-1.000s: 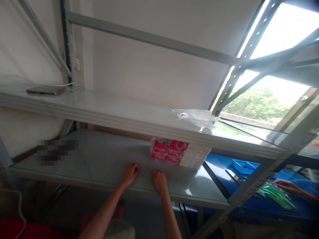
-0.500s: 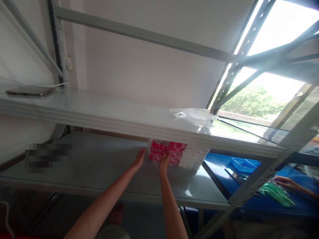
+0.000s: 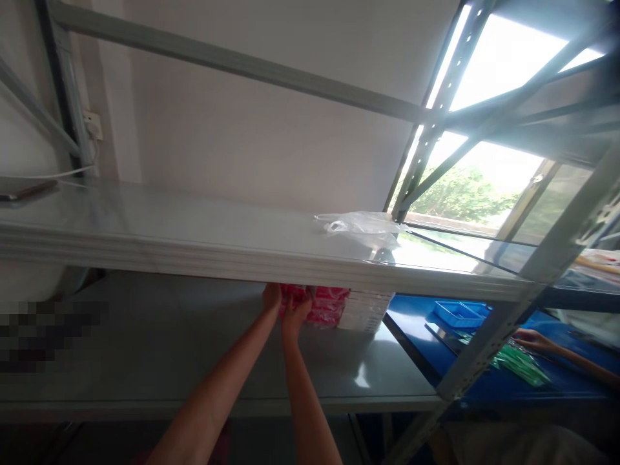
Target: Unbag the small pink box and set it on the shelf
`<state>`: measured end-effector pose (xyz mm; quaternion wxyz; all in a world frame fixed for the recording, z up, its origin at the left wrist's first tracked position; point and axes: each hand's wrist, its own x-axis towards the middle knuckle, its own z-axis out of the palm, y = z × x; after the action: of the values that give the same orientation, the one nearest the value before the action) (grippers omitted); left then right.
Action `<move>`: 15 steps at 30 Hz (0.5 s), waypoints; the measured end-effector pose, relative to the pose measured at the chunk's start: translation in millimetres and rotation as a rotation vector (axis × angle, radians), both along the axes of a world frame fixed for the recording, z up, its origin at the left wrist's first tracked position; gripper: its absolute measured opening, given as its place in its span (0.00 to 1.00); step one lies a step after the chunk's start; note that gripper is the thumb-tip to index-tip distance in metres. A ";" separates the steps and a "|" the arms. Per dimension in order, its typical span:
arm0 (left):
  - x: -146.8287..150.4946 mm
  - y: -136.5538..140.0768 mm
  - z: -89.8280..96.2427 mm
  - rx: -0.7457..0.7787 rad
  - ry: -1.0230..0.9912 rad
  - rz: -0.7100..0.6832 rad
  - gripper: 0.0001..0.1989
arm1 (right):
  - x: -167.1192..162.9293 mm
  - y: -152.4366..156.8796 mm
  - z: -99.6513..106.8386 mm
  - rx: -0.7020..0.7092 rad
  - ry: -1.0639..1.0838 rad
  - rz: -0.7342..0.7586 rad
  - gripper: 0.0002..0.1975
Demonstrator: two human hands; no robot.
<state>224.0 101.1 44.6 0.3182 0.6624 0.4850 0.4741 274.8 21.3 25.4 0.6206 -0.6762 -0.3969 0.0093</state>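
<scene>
A pink pack (image 3: 327,309) wrapped in clear plastic stands on the lower shelf, its top partly hidden by the upper shelf's front edge. At its left end is my left hand (image 3: 272,298), closed round the side, with some fingers hidden. My right hand (image 3: 295,315) presses on the front of the pack close beside the left one, fingers bent against the wrapping. White boxes or stacked packs (image 3: 367,311) stand directly to the right of the pink pack.
A crumpled clear plastic bag (image 3: 361,223) lies on the upper shelf (image 3: 194,219), a phone (image 3: 26,189) at its left. Metal posts (image 3: 477,342) frame the right side. Beyond, another person's hand (image 3: 530,339) is near green packets (image 3: 520,365) and a blue tray (image 3: 460,314) on a blue table.
My left hand has reached from beside the pack to its left end and closed on it. My right hand has shifted left along the front. The view has turned a little right.
</scene>
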 end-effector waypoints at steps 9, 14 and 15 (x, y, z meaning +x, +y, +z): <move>-102.9 -59.5 -5.5 0.137 -0.145 0.266 0.18 | -81.3 -38.3 -7.7 0.133 0.028 0.252 0.24; -161.2 -110.8 -56.9 0.091 0.046 0.340 0.20 | -98.0 -58.0 -49.3 -0.030 0.176 0.443 0.17; -171.0 -117.5 -67.4 0.065 0.112 0.331 0.19 | -94.9 -59.3 -55.8 -0.067 0.185 0.473 0.15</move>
<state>53.0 -16.4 -22.8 0.1866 0.6088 0.5887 0.4979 179.9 -38.0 -30.3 0.6121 -0.5809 -0.4850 0.2294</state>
